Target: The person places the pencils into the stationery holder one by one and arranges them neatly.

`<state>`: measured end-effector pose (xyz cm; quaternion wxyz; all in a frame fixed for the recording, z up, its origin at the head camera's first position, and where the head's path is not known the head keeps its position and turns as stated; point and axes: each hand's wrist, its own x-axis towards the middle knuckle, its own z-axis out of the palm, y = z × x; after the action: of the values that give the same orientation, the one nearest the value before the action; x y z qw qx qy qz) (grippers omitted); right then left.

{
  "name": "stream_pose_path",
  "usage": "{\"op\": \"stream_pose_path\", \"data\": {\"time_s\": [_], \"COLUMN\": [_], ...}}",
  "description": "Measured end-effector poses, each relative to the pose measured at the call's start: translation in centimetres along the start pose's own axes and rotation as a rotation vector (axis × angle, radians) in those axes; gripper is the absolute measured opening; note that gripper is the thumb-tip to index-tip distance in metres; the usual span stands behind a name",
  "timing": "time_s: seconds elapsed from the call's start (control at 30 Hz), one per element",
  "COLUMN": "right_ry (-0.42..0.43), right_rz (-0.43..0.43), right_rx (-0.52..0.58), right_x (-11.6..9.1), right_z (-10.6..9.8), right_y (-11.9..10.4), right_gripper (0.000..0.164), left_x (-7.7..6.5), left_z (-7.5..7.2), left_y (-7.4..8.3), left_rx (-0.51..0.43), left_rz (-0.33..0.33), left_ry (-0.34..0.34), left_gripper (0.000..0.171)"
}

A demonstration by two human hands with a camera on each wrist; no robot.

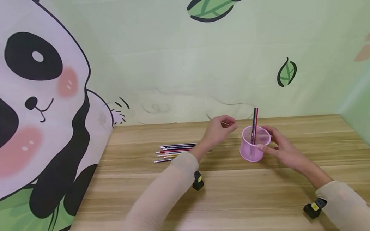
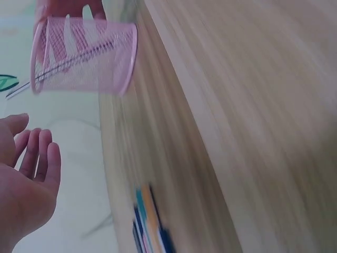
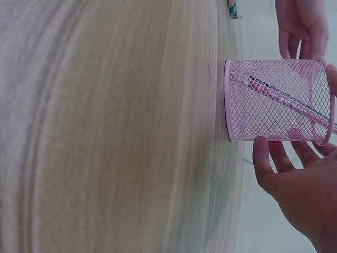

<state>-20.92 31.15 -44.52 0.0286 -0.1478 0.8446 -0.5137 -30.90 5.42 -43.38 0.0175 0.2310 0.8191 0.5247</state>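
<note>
A pink mesh pen cup (image 1: pixel 247 153) stands upright on the wooden table, with a dark pencil and a red pencil (image 1: pixel 256 120) leaning in it. My right hand (image 1: pixel 284 150) holds the cup from its right side, thumb at the front and fingers behind, as the right wrist view also shows. Left of the cup, my left hand (image 1: pixel 218 130) hovers with loosely bent fingers and nothing between them. Below and left of that hand lies a row of several pencils (image 1: pixel 174 151), white ferrule ends to the left, their other ends partly behind my left forearm.
The wooden table (image 1: pixel 235 204) runs back to a pale green cloth backdrop (image 1: pixel 169 60) printed with a panda and leaves. Small black devices sit at my left wrist (image 1: pixel 198 181) and right wrist (image 1: pixel 314 208).
</note>
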Motion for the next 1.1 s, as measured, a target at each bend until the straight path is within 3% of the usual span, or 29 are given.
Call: {"op": "stream_pose_path", "data": {"time_s": [0.17, 0.37, 0.57, 0.9, 1.1], "right_ry": [0.003, 0.001, -0.002, -0.002, 0.004], "right_rz": [0.007, 0.014, 0.02, 0.003, 0.006], "right_rx": [0.003, 0.003, 0.0, -0.012, 0.006], "right_x": [0.1, 0.2, 0.3, 0.0, 0.0], "right_z": [0.0, 0.1, 0.1, 0.3, 0.3], "right_y": [-0.2, -0.1, -0.1, -0.1, -0.1], "right_gripper": [0.08, 0.08, 0.081, 0.08, 0.079], "left_x": [-1.1, -2.2, -3.7, -6.7, -8.0], "left_z": [-3.0, -6.3, -8.6, -10.0, -9.7], "left_y": [-0.6, -1.4, -2.4, -4.8, -5.0], "left_rx": [0.123, 0.232, 0.321, 0.534, 0.57], "left_rz": [0.027, 0.052, 0.055, 0.088, 0.129], "left_ry": [-0.102, -0.25, -0.32, -0.391, -0.398], "left_gripper": [0.022, 0.011, 0.009, 0.006, 0.007]}}
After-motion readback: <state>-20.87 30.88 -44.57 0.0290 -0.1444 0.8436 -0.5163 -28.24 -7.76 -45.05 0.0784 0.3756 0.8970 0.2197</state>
